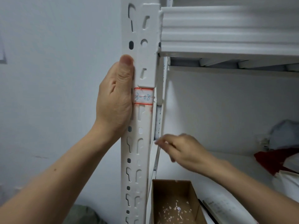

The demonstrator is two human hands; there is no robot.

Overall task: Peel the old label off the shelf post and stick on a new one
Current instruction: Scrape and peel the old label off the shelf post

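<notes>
Middle left, the left hand (114,96) grips the shelf post (137,159), thumb pointing up. A red-edged label (144,96) sits on the post, with red scraps under it. Some cleaning looks left to do. Lower right, the right hand (182,151) is blurry; I cannot tell its fingers.

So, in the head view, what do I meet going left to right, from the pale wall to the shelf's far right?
Left hand holding the white slotted metal post → white paper label with red borders → blurred right hand → red fabric at the far right.
</notes>
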